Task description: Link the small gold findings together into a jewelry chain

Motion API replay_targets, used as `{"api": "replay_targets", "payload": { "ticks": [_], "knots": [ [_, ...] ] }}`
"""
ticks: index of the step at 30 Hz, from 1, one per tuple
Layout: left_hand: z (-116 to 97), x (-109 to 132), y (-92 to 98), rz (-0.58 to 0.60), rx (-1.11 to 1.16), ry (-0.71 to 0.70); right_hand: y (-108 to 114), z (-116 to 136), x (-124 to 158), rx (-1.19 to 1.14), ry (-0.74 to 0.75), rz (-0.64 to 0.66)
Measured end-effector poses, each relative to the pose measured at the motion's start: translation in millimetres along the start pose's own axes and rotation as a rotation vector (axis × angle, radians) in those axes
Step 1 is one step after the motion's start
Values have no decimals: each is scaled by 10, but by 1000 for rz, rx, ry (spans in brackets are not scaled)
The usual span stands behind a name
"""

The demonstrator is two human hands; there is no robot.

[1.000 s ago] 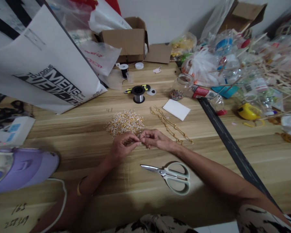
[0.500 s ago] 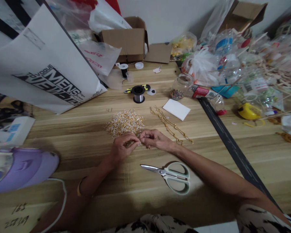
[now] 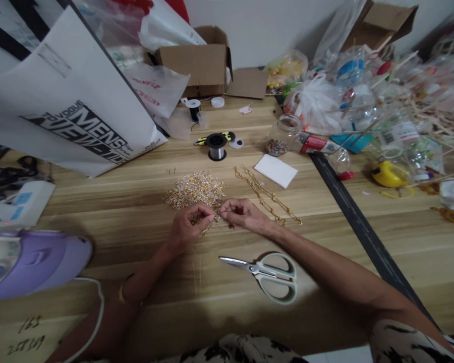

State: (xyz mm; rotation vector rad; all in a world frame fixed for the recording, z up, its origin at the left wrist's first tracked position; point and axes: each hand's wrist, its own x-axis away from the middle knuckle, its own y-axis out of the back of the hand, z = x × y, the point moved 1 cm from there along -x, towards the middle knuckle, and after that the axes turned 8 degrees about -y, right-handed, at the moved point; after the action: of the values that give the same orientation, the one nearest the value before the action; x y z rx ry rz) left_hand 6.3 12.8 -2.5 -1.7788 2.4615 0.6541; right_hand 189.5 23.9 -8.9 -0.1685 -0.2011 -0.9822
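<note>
My left hand (image 3: 189, 224) is closed in a pinch at the near edge of a pile of small gold and silver beads or findings (image 3: 196, 189). Facing it, a small gap away, my right hand (image 3: 238, 213) pinches too. Whatever lies between the fingertips is too small to name. A few tiny gold bits show just below the left fingers. Right of the hands lie gold beaded chains (image 3: 265, 196). Scissors with pale green handles (image 3: 276, 277) rest nearer to me, blades pointing left and slightly apart.
Behind the pile stands a wire spool (image 3: 217, 147) beside a yellow-black cutter. A glass jar of beads (image 3: 283, 133) and a white card (image 3: 275, 170) are at right, with plastic clutter beyond. A large paper bag (image 3: 79, 101) and a purple iron (image 3: 38, 262) occupy the left.
The fingertips, together before, are now slightly apart. My left hand has shifted a little left and up, and small gold bits have come into sight beneath it.
</note>
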Motion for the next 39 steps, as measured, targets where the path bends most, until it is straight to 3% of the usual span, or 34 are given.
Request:
{"api": "replay_targets", "payload": {
  "ticks": [16,22,25,31,35,39],
  "knots": [
    [107,4,45,-131,-36,-55,17,3,25,85,17,24],
    [79,5,38,-119,-72,-40,40,-11,15,165,8,-60],
    [43,4,36,-61,-242,-89,66,-18,13,303,58,-118],
    [16,35,39,115,-535,-413,86,-39,17,439,170,-127],
    [-6,56,28,244,-659,-442,70,-65,10,437,174,-121],
    [-32,57,20,273,-739,-453,59,-76,3,417,192,-108]
  ]
}}
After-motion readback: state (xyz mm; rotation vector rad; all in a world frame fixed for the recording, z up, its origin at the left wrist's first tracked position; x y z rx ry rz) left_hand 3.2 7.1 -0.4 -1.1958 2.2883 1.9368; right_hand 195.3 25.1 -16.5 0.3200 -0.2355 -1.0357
